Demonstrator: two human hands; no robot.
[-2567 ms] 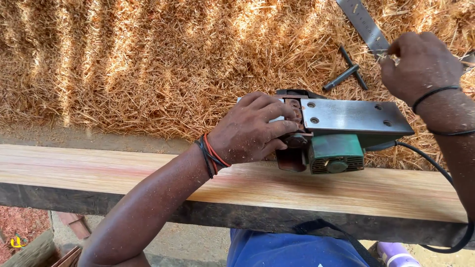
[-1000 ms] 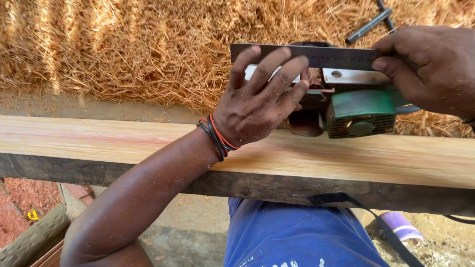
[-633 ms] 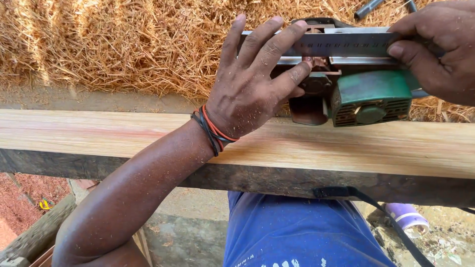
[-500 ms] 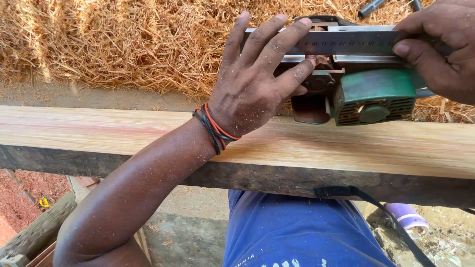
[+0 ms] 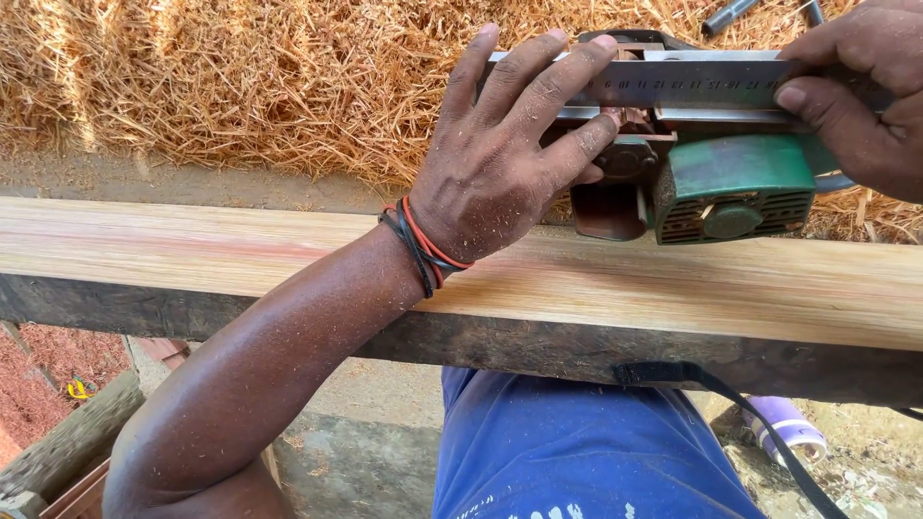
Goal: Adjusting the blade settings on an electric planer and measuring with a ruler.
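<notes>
— So, why is the green-bodied electric hand planer [image 5: 731, 187] lying turned over like that?

— Turned up, its flat grey metal sole faces the camera, which gives a surface to lay something against. It rests on the far edge of the long pale planed wooden beam [image 5: 240, 255], and the beam keeps it at a handy height in front of the person.

— And the thin steel ruler [image 5: 692, 82]?

— It lies flat along the sole, running left to right. Set that way, its straight edge can be read against the sole; that is my judgement from how it sits.

— What are the hands doing?

— The left hand [image 5: 505, 159], with red and black cords around its wrist, is spread wide; its fingers press down on the ruler's left end and on the planer's front, pinning both rather than gripping. The right hand [image 5: 865, 96] is closed around the ruler's right end, thumb underneath, fingers over the top.

— Anything else round about?

— A heap of dry golden wood shavings [image 5: 240, 86] lies beyond the beam. A black power cord [image 5: 731, 404] trails down under the beam's dark underside, past the person's blue shirt [image 5: 577, 452]. A couple of dark metal tools [image 5: 731, 14] lie on the shavings at the top edge, too cropped to identify.
</notes>
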